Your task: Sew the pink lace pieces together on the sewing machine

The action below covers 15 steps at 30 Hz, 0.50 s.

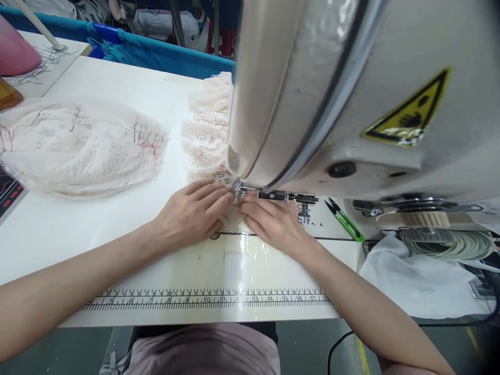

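Cream lace fabric (207, 140) lies bunched on the table left of a sewing machine (297, 99), its near edge running under the machine head. My left hand (195, 211) is closed on that near edge, fingers together and fingertips close to the presser foot area. From the other side my right hand (273, 221) pinches the lace right beside the needle area, with its fingertips partly hidden under the head. Both hands rest low on the table, almost touching each other. The needle itself is hidden by the machine head.
Another cream lace piece (86, 148) with dark red loose threads lies at left. Green thread snips (346, 221) are right of the needle area. A printed ruler (207, 299) runs along the front edge. White cloth (417, 281) lies at right; a pink cone (15, 49) stands back left.
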Motion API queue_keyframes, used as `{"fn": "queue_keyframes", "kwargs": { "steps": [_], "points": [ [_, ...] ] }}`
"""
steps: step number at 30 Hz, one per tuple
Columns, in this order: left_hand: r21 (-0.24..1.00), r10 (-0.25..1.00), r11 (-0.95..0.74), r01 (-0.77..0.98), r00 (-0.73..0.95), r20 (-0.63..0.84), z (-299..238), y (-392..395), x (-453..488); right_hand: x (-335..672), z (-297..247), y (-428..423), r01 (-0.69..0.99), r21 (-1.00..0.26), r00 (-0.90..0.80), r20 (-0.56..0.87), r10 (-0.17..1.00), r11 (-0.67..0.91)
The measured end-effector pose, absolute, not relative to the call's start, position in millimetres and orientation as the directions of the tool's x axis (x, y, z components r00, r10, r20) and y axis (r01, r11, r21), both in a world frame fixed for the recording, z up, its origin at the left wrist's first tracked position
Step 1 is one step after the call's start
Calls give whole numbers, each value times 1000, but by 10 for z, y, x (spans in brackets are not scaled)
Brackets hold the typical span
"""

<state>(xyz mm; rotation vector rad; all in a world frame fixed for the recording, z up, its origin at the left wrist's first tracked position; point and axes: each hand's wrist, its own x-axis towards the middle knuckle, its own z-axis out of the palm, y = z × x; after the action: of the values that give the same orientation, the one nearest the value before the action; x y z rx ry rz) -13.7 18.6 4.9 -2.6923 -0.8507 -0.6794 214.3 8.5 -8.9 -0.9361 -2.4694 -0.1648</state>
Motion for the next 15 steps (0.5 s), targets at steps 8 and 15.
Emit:
{"fn": "queue_keyframes", "kwargs": {
  "steps": [8,15],
  "points": [
    [-202,311,-848,489,769,559,111,232,-198,2127,-35,42,565,-82,-686,506,522,821],
    [-236,250,-863,448,782,570,103,201,-184,2058,57,47,458,-49,-687,614,388,887]
  ]
}}
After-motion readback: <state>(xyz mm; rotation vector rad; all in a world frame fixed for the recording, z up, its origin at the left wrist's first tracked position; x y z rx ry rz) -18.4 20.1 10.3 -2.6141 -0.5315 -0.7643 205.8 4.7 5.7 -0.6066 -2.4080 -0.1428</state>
